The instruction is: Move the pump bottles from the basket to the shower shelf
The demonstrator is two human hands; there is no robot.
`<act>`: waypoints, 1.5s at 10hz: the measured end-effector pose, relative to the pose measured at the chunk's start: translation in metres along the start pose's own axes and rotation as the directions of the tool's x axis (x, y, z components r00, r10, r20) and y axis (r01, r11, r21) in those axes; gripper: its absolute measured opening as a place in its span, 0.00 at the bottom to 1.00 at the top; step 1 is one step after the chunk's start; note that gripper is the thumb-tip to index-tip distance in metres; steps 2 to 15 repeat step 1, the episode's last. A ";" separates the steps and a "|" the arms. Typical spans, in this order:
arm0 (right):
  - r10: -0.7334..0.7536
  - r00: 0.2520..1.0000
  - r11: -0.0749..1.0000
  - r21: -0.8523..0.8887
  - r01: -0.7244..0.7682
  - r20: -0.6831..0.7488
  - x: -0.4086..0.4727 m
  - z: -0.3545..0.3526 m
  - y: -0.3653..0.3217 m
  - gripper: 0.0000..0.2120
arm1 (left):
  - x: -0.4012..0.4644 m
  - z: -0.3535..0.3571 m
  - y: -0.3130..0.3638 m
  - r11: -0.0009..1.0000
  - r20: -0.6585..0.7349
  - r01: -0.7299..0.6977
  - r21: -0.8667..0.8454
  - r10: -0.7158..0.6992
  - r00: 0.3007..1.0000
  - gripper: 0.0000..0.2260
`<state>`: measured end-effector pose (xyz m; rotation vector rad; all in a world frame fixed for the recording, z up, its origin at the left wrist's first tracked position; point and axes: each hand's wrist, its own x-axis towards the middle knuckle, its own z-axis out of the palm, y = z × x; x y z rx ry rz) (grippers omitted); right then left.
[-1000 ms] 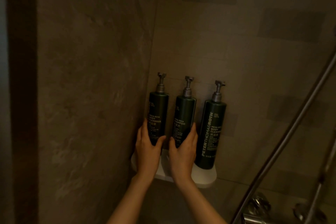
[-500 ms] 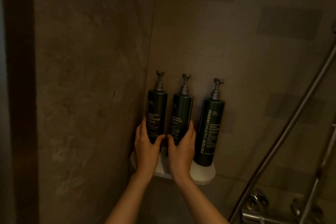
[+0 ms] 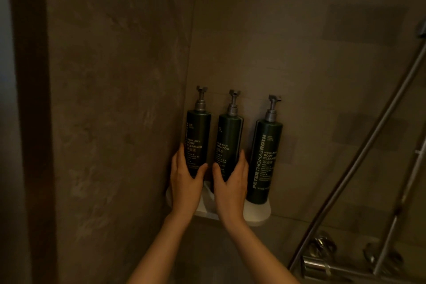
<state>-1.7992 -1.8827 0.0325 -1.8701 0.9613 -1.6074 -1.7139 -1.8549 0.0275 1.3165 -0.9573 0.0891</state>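
Three dark green pump bottles stand upright in a row on a small white corner shelf (image 3: 258,213). My left hand (image 3: 185,182) wraps the lower part of the left bottle (image 3: 198,136), labelled body cleanser. My right hand (image 3: 230,185) wraps the lower part of the middle bottle (image 3: 229,138), labelled shampoo. The right bottle (image 3: 265,159) stands free beside my right hand. No basket is in view.
Brown stone walls meet in a corner behind the shelf. A slanted metal shower rail (image 3: 359,157) crosses the right side. Chrome tap fittings (image 3: 322,258) sit at the lower right below the shelf.
Both hands stay on the same two bottles. The grip and the bottles look unmoved; only the view has shifted slightly.
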 end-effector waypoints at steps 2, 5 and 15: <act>-0.043 0.999 0.999 0.028 0.043 0.013 -0.012 -0.012 -0.001 0.32 | -0.010 -0.004 0.006 0.999 -0.032 0.003 0.032 -0.002 0.999 0.30; -0.043 0.999 0.999 0.028 0.043 0.013 -0.012 -0.012 -0.001 0.32 | -0.010 -0.004 0.006 0.999 -0.032 0.003 0.032 -0.002 0.999 0.30; -0.043 0.999 0.999 0.028 0.043 0.013 -0.012 -0.012 -0.001 0.32 | -0.010 -0.004 0.006 0.999 -0.032 0.003 0.032 -0.002 0.999 0.30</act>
